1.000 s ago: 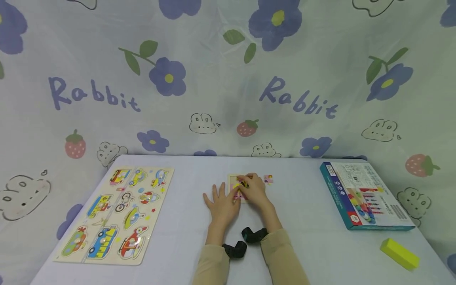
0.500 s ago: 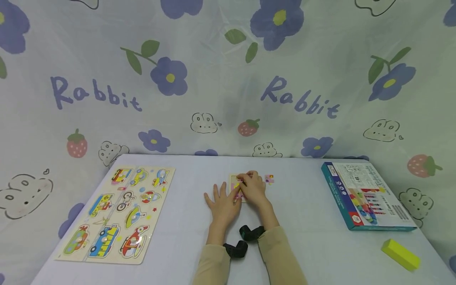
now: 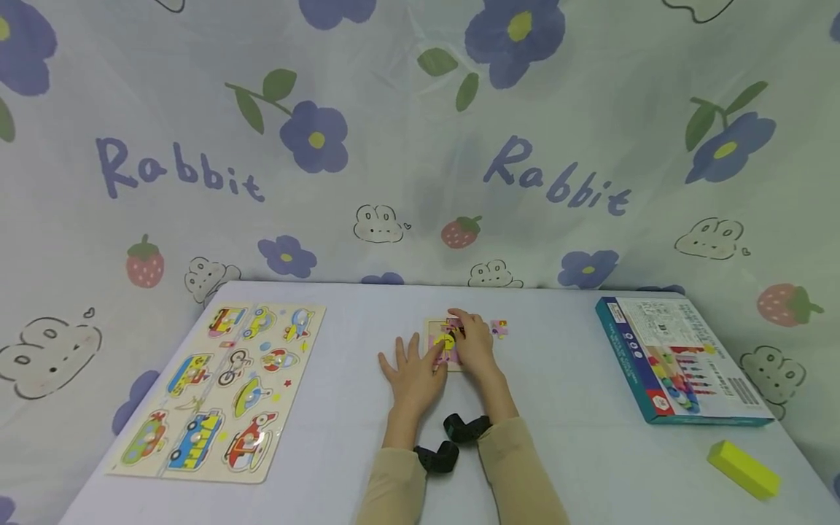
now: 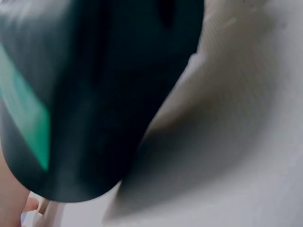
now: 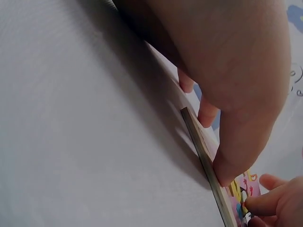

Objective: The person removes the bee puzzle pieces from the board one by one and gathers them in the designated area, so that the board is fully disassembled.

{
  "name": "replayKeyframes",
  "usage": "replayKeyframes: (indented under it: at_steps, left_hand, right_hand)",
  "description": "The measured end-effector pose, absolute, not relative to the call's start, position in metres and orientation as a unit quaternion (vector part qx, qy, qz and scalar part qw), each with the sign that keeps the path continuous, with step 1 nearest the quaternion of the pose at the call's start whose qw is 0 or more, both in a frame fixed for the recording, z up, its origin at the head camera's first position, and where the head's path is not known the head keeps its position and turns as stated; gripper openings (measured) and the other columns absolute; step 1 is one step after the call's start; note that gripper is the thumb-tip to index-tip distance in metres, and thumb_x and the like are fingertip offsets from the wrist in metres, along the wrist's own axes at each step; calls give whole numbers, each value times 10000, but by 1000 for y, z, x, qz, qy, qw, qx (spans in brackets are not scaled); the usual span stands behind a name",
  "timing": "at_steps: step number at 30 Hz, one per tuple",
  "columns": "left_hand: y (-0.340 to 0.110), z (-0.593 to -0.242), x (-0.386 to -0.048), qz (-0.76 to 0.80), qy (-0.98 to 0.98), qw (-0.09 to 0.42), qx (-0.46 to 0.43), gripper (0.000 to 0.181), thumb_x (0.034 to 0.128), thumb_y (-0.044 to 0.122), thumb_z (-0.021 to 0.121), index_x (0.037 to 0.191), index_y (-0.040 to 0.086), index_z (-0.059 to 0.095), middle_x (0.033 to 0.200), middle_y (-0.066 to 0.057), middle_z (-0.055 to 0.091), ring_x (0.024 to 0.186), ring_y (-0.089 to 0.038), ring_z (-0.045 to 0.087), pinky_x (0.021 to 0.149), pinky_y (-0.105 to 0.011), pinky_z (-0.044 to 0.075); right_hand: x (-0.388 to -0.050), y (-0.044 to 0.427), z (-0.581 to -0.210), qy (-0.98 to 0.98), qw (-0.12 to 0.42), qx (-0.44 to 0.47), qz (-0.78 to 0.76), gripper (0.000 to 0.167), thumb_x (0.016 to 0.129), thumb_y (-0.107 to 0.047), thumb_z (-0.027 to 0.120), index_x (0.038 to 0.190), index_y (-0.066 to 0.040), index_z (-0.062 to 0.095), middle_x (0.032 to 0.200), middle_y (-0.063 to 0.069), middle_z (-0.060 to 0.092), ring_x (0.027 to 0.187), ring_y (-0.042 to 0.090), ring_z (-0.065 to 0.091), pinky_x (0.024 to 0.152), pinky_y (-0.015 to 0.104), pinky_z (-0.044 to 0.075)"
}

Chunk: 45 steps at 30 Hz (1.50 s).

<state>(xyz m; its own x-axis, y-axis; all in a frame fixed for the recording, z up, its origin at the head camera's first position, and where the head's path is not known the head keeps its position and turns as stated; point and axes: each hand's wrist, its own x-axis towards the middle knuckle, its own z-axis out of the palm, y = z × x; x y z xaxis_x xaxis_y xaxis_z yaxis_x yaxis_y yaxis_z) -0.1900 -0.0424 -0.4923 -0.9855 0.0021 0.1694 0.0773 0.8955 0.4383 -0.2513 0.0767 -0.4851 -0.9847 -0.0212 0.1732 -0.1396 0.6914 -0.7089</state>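
A small wooden-framed jigsaw puzzle (image 3: pixel 434 329) lies mid-table, with pink, purple and yellow pieces in it. My left hand (image 3: pixel 416 375) rests at its lower left with fingers spread; thumb and index finger touch the puzzle. My right hand (image 3: pixel 476 350) reaches over its right side. A dark and purple puzzle piece (image 3: pixel 453 321) shows by its fingertips. In the right wrist view, one digit (image 5: pixel 225 172) comes straight down onto the puzzle board (image 5: pixel 208 165), the other fingertips staying apart. The palm's underside is hidden. The left wrist view is mostly blocked by a black device (image 4: pixel 94 109).
Right of the puzzle lie loose jigsaw pieces (image 3: pixel 500 328). A vehicle peg board (image 3: pixel 275 408) lies at left. At right sit a blue-edged flat box (image 3: pixel 682 357) and a yellow block (image 3: pixel 744 469). Behind the table hangs a printed cloth (image 3: pixel 420 168).
My right hand has shifted slightly right and its fingers have straightened, uncovering more of the puzzle and a piece near its top. The left hand stays in place on the puzzle.
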Motion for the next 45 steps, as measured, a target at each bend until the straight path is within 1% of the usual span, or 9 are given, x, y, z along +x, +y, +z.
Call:
replayKeyframes:
  at_steps: [4,9,14,19,24,32,36,42,45]
  left_hand:
    - [-42,-493,-192,-209,-974,79,-30,385,895,338,509,1276,310,563,1427,-168,360,1340,-470,182,983,-711,15]
    - [-41,-493,-191,-178,-979,78,-53,363,928,334,464,1280,349,554,1428,-162,362,1331,-478,197,964,-733,40]
    - [-41,-492,-190,-178,-979,77,-57,344,935,332,454,1255,339,580,1432,-152,363,1335,-472,195,967,-731,38]
    - [-41,-493,-190,-184,-979,74,-54,347,933,330,457,1257,336,579,1432,-155,363,1337,-473,189,967,-731,33]
    - [-40,-493,-190,-188,-979,68,-51,350,933,331,456,1263,343,573,1435,-150,361,1341,-469,182,970,-729,25]
    - [-40,-490,-190,-189,-979,59,-47,350,935,330,458,1268,350,566,1443,-142,353,1348,-463,172,975,-726,14]
    - [-41,-490,-190,-191,-979,52,-45,354,937,330,452,1273,354,560,1451,-140,342,1354,-457,156,979,-721,-3]
    - [-41,-491,-191,-189,-980,50,-42,358,938,333,445,1278,360,553,1454,-137,338,1358,-450,155,984,-717,0]
    - [-41,-491,-190,-188,-980,53,-43,354,937,329,449,1271,353,561,1448,-139,346,1354,-453,164,980,-722,11]
  right_hand:
    - [-252,79,-486,-911,85,44,401,326,868,-11,568,1185,-82,598,1135,200,545,1068,375,497,912,538,364]
    - [-253,81,-488,-907,91,48,409,283,857,1,581,1122,-80,635,1071,180,570,1027,341,519,877,510,393]
    - [-254,83,-488,-907,104,57,405,292,842,23,583,1108,-81,646,949,140,613,876,270,549,775,439,425]
    - [-252,84,-488,-888,108,53,443,321,837,52,574,1130,-67,631,853,119,599,737,216,502,673,371,419]
    - [-250,85,-489,-860,133,55,489,320,808,97,563,1074,-60,644,822,106,591,689,189,487,618,324,410]
    - [-253,83,-488,-857,91,0,508,151,867,17,564,965,-37,665,875,97,629,739,188,512,647,295,408]
    - [-254,85,-485,-832,101,-23,545,128,888,10,536,955,-23,639,910,110,664,751,185,541,643,261,430]
    - [-251,90,-483,-810,113,-52,573,198,899,-36,543,1088,-56,601,974,118,607,823,201,511,670,266,413]
    - [-250,93,-482,-797,112,-64,590,265,896,-66,571,1161,-74,562,995,128,602,854,212,539,676,261,431]
